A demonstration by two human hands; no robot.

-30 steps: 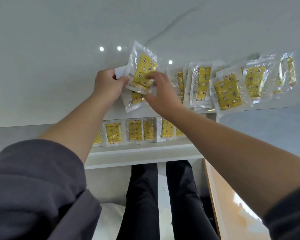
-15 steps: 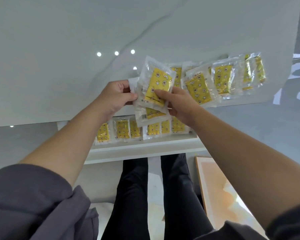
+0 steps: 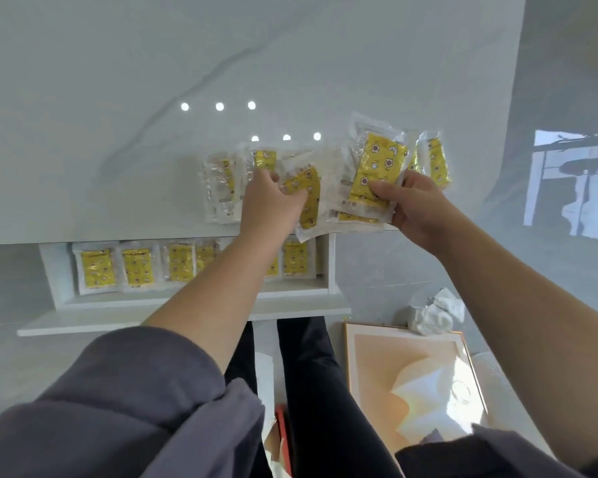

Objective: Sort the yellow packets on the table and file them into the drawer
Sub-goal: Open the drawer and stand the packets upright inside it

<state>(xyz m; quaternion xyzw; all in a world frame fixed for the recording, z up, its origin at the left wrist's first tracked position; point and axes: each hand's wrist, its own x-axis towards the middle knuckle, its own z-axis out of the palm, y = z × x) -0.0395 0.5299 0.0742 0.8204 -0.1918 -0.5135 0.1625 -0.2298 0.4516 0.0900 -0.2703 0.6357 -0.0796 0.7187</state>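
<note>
Starting at the left, the drawer (image 3: 329, 267) stands pulled out under the table's (image 3: 118, 132) near edge, and a row of filed packets (image 3: 137, 267) stands upright inside it, yellow faces toward the camera, running from its left wall toward its right. Up on the table, close to the near edge, a small left pile (image 3: 221, 188) of clear-wrapped yellow packets lies flat. Just beside it comes the left hand (image 3: 270, 205), reaching out of a grey sleeve (image 3: 135, 391), fingers curled down onto a tilted packet (image 3: 309, 201) whose lower end hangs over the table's near edge. Whether that packet is lifted or only pressed cannot be told. Next, the right hand (image 3: 416, 208) grips a held stack (image 3: 377, 167) of packets, thumb across the front of the top yellow one, the other fingers tucked behind, the stack raised and leaning slightly right over the near edge. Behind it, toward the table's right end, a few far packets (image 3: 435, 160) lie on the surface. Below on the floor, a crumpled white wrapping (image 3: 435, 312) sits near the top of a framed picture (image 3: 411, 381).
</note>
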